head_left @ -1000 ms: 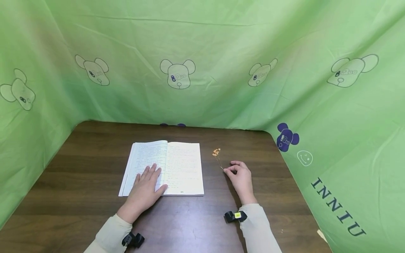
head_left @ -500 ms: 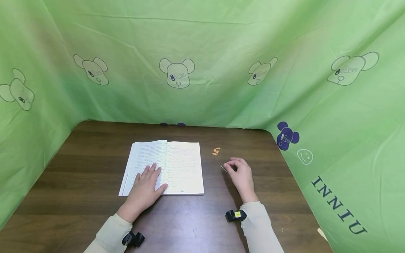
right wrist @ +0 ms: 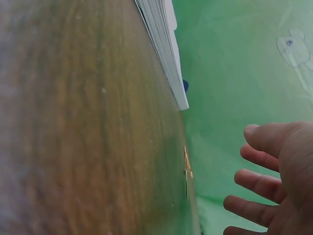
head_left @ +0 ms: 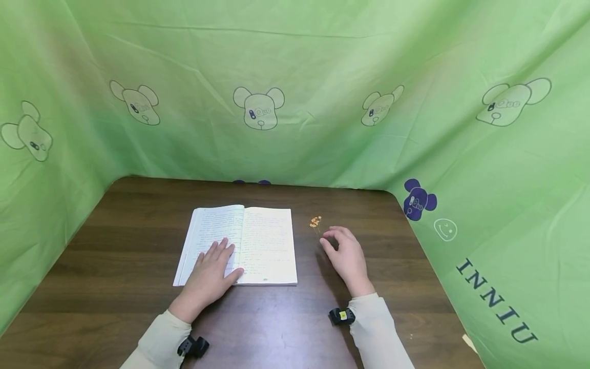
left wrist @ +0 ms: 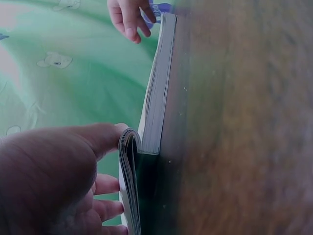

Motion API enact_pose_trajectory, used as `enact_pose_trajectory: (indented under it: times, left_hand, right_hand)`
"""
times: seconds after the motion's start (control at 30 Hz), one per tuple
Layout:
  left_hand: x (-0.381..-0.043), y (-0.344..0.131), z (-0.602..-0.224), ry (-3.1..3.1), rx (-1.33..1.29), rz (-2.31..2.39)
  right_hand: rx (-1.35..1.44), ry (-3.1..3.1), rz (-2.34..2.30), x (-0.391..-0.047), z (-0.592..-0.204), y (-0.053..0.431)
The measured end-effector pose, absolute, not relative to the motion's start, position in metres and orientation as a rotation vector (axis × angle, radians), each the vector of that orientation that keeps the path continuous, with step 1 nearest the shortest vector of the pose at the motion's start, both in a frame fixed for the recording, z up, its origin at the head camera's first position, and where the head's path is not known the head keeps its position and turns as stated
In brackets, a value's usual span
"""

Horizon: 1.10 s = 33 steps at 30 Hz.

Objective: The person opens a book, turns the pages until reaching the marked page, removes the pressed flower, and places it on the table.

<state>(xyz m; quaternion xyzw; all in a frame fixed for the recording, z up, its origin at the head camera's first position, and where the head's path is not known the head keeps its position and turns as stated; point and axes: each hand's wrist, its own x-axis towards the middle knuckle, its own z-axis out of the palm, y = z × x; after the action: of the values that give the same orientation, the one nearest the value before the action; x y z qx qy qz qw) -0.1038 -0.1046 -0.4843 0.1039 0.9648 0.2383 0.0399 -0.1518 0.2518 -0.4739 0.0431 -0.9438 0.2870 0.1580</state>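
An open book [head_left: 269,241] lies on the table with its pages of small print facing up. My left hand [head_left: 209,277] rests on the lower part of its left page, fingers spread. In the left wrist view the thumb reaches the curve of the book's spine [left wrist: 129,134]. To the right of the book is a small dried flower sprig [head_left: 315,222] with orange blossoms and thin stems, flat on the wood. My right hand [head_left: 345,256] hovers beside it, fingers loosely bent; the right wrist view shows these fingers [right wrist: 257,183] parted and holding nothing. In the head view it hides the lower stem.
The dark wooden table [head_left: 120,246] is enclosed at the back and sides by a green cloth [head_left: 313,148] printed with bear heads. A small pale scrap [head_left: 469,343] sits at the table's right edge. Black cameras are strapped to both wrists.
My right hand has let go of the flower sprig's stem, lifted away and shifted slightly forward and left, its fingers parting. The sprig stays put. The left hand and book have not moved.
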Motion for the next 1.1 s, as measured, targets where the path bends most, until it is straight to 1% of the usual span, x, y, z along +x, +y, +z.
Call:
enact_pose_trajectory:
  times: [0.47, 1.1]
  left_hand:
    - [-0.105, -0.112, -0.479, 2.949, 0.383, 0.748]
    - [-0.106, -0.126, -0.474, 2.900, 0.521, 0.751]
  right_hand:
    - [0.376, -2.782, 0.738, -0.141, -0.458, 0.225]
    - [0.662, -2.879, 0.683, -0.126, -0.454, 0.194]
